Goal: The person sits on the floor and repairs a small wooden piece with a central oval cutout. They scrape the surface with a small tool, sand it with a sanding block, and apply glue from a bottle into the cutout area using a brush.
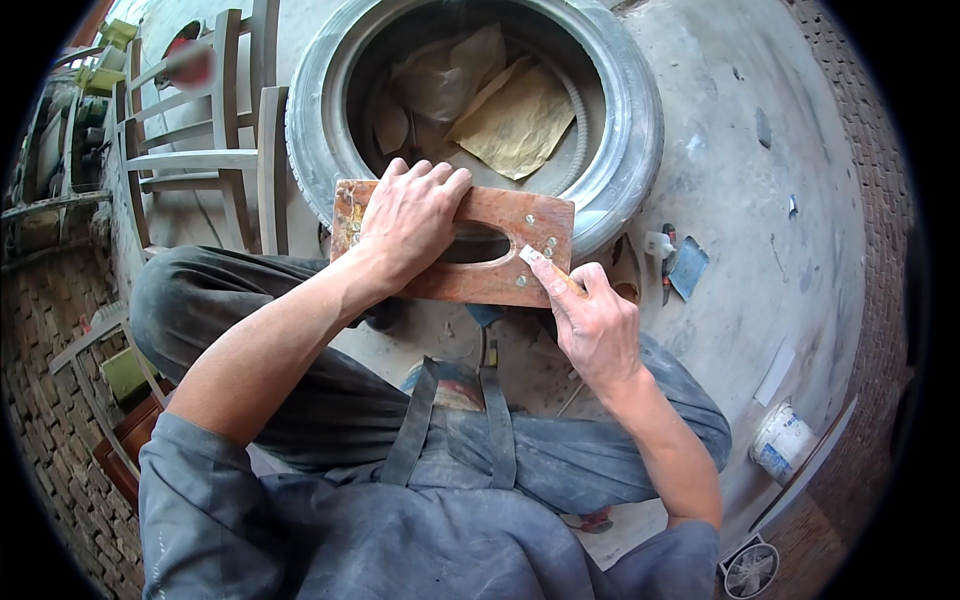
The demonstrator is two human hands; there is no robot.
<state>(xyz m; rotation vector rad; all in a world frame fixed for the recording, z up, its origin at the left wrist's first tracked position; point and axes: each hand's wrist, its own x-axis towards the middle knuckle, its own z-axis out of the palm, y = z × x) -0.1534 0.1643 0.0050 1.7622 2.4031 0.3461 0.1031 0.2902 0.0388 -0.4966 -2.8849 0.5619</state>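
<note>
My left hand (410,218) grips a reddish-brown wooden board (482,284) with an oval slot, fingers over its far edge and around the part left of the slot. Pale filler-like spots dot the board's right part. Closed in my right hand (602,335) is a small putty knife (562,276) with a wooden-looking handle. Its whitish end lies at the board's surface just right of the slot; whether it presses there I cannot tell. The board is held over my lap, against or just above the near side of a dusty tyre (635,130).
Worn yellowish sheets (518,118) lie inside the tyre. Grey wooden chair frames (190,160) stand at the left. To the right are a blue-grey sheet (688,268), a red-and-black tool (667,262), a white bucket (783,442) and a small fan (751,570).
</note>
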